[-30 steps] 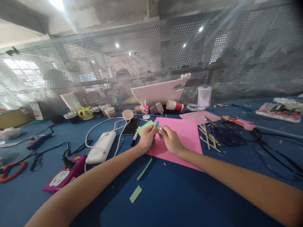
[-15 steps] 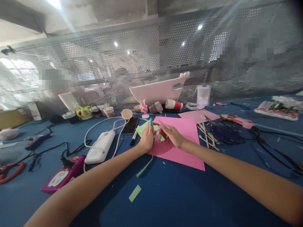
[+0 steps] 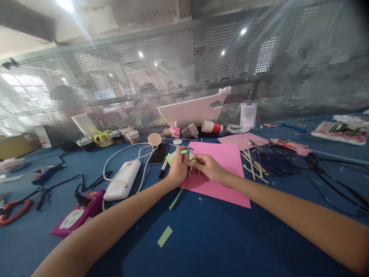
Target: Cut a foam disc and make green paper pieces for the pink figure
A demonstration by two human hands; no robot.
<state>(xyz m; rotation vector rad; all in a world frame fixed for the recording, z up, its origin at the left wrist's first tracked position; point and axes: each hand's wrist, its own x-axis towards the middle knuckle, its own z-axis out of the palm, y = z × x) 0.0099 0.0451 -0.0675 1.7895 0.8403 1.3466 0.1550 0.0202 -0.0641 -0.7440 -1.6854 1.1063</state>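
My left hand (image 3: 178,169) is closed, its fingertips pinched over the pink paper sheet (image 3: 225,186). My right hand (image 3: 211,168) meets it from the right, thumb and fingers pressed together on a small bit of light green paper. Most of what lies between the fingertips is hidden. Behind my left hand a light green paper piece (image 3: 170,157) shows in part. Below that hand a thin green paper strip (image 3: 175,200) trails onto the blue table. A short green paper rectangle (image 3: 165,236) lies nearer to me.
On the left are a white power bank (image 3: 122,180) with its cable, a purple power strip (image 3: 79,215), a phone (image 3: 158,153) and a black marker (image 3: 163,167). To the right lie wooden sticks (image 3: 253,165), scissors (image 3: 256,146) and a glue gun (image 3: 291,146). Paper cups (image 3: 211,127) stand behind.
My fingers have drawn closer together and curled in; the right hand now pinches at the left fingertips. The green paper between them is more covered, and the trailing strip has shifted slightly.
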